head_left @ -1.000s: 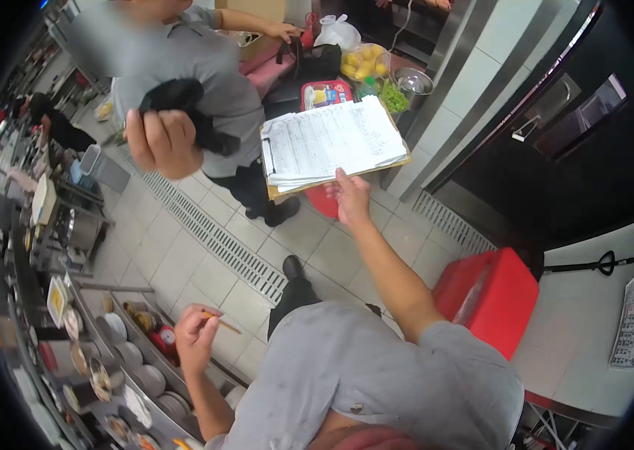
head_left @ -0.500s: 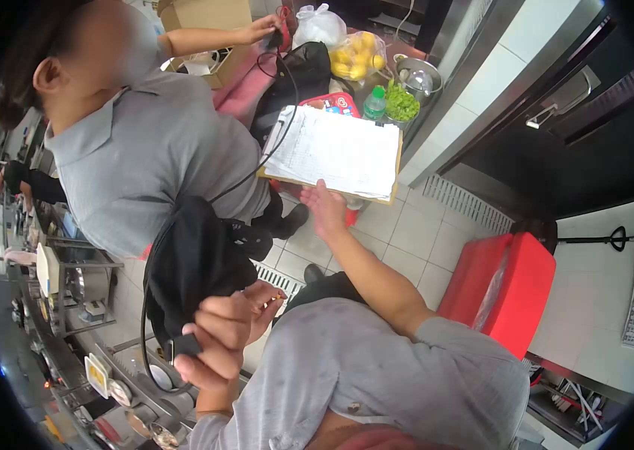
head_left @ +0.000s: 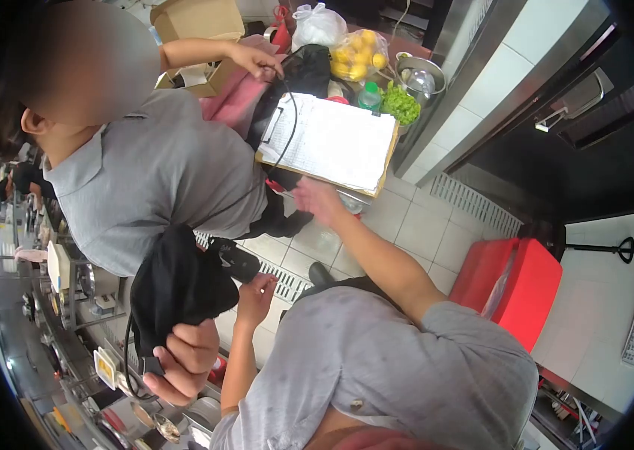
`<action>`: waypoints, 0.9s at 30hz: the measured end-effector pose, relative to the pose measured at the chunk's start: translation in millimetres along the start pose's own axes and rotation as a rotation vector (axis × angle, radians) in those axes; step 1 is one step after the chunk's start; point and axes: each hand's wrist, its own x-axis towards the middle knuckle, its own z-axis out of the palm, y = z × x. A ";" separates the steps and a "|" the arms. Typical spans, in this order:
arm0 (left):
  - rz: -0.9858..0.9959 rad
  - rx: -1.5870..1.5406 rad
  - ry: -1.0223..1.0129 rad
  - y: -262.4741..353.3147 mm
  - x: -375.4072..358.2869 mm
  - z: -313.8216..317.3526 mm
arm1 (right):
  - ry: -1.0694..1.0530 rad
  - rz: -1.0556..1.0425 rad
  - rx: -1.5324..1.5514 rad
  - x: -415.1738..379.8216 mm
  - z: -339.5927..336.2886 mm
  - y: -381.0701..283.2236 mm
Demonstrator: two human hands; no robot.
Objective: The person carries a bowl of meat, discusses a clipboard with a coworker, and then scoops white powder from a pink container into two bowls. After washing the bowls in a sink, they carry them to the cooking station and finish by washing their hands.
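Note:
My right hand (head_left: 317, 199) is stretched out, fingers apart, with its fingertips by the lower edge of a clipboard (head_left: 387, 154) bearing written sheets. A small red item (head_left: 276, 186) shows just beyond those fingers. Lower down, my left hand (head_left: 255, 298) is raised in a pinch; what its fingertips hold is too small to make out. Left of it, a co-worker's hand (head_left: 185, 356) grips a small black block (head_left: 153, 366) beside bunched black fabric (head_left: 170, 281). The co-worker's other hand (head_left: 257, 61) holds a thin black cable (head_left: 292, 112).
A co-worker in grey stands close on the left. Behind the clipboard are a bag of yellow fruit (head_left: 358, 56), a green-capped bottle (head_left: 369, 97), leafy greens (head_left: 401, 105) and a metal bowl (head_left: 429, 67). A red bin (head_left: 530, 289) stands at right, below a dark door (head_left: 557, 142).
My right hand has shifted slightly left along the clipboard, which tilts a little differently. The co-worker's near hand and the black fabric have moved left and down, uncovering more of my left forearm.

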 end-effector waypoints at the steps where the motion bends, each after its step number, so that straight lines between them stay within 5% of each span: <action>1: -0.008 0.065 0.016 -18.9 0.4 10.7 | -0.052 0.068 -0.073 -10.0 -7.6 2.9; 4: -0.050 0.292 -0.023 -81.1 -7.8 35.5 | -0.100 0.205 -0.523 -51.4 -39.7 7.7; 6: -0.160 0.171 -0.039 -67.3 -3.8 40.6 | -0.158 0.229 -1.068 -83.3 -59.2 4.9; 9: -0.082 -0.209 -0.015 -20.9 33.0 54.7 | -0.312 -0.053 -1.215 -122.2 -75.6 12.5; 12: -0.163 -0.758 -0.119 66.6 84.7 51.1 | -0.239 -0.310 -1.004 -143.2 -66.5 3.0; 16: -0.185 -1.154 -0.212 120.1 130.7 58.3 | -0.030 -0.330 -0.823 -174.0 -48.6 -55.9; 20: -0.034 -0.776 -0.168 124.8 142.2 67.5 | 0.171 -0.525 -1.142 -181.4 -38.5 -126.0; 23: 0.113 -0.382 -0.269 73.1 120.6 74.1 | 0.286 -0.935 -1.610 -139.0 -65.6 -170.1; 27: -0.175 -0.172 -0.181 7.9 54.8 73.4 | 0.289 -1.104 -1.807 -80.0 -72.7 -206.1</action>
